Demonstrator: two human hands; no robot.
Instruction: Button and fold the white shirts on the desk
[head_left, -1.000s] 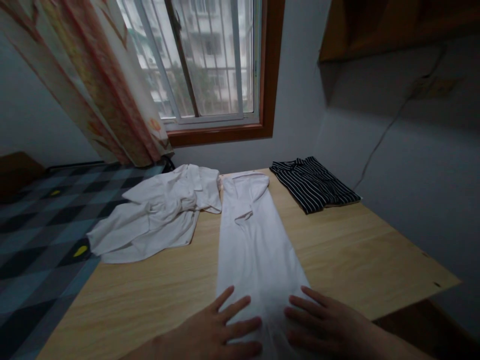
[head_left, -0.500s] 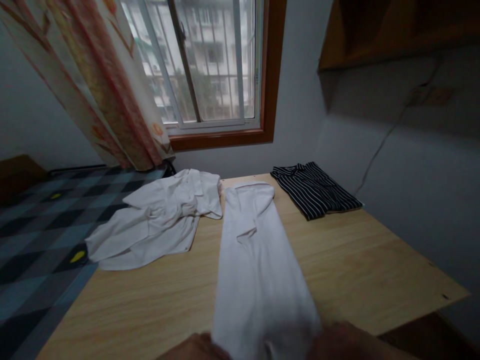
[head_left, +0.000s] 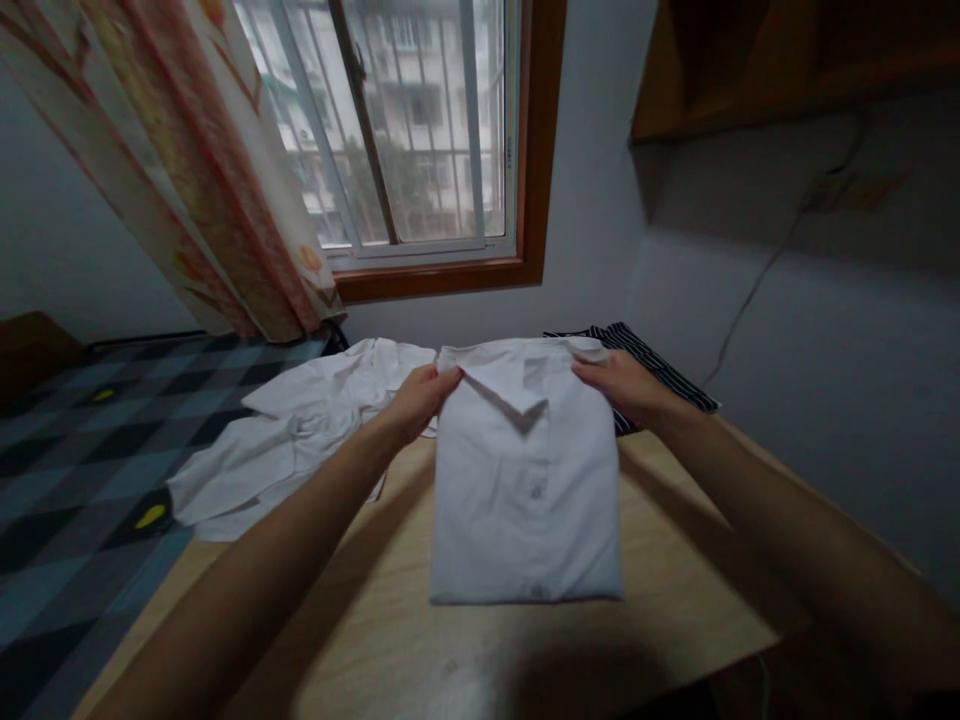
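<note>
A white button-up shirt (head_left: 491,510), folded into a rectangle with collar and buttons facing up, is in front of me over the table. My left hand (head_left: 421,398) pinches its upper left corner beside the collar. At the upper right corner, my right hand (head_left: 622,385) grips the fabric with the thumb on top. Left of the folded shirt lies a second white shirt (head_left: 262,460), loose and crumpled, partly behind my left forearm. A black shirt with white stripes (head_left: 660,360) lies folded at the back right, partly hidden by my right hand and the white shirt.
The wooden table (head_left: 390,600) ends at the wall below a barred window (head_left: 405,130). A bed with a checked cover (head_left: 60,480) adjoins on the left, under a flowered curtain (head_left: 217,180). A wooden shelf (head_left: 720,90) juts out at the upper right.
The white shirt lay stretched long with my hands at its near end. Now it is folded shorter, its buttoned front shows, and both hands have moved forward to its far corners.
</note>
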